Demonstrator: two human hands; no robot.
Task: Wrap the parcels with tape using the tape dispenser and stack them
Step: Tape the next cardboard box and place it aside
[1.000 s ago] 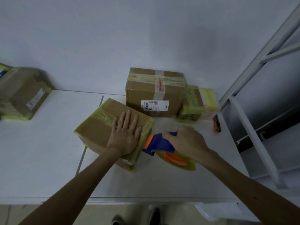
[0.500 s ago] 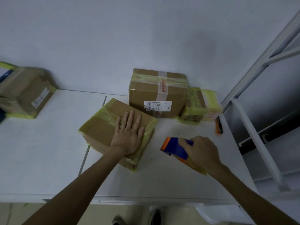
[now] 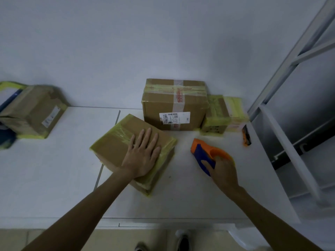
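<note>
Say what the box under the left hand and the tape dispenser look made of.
The box looks like brown cardboard: matte, with creased edges. It is wrapped in glossy yellowish tape that wrinkles and shines. The tape dispenser is probably hard plastic: smooth, evenly blue and orange, with molded curves.

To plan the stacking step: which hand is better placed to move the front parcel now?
Left. The left hand lies flat on the front parcel; the right hand grips the tape dispenser, apart from that parcel.
</note>
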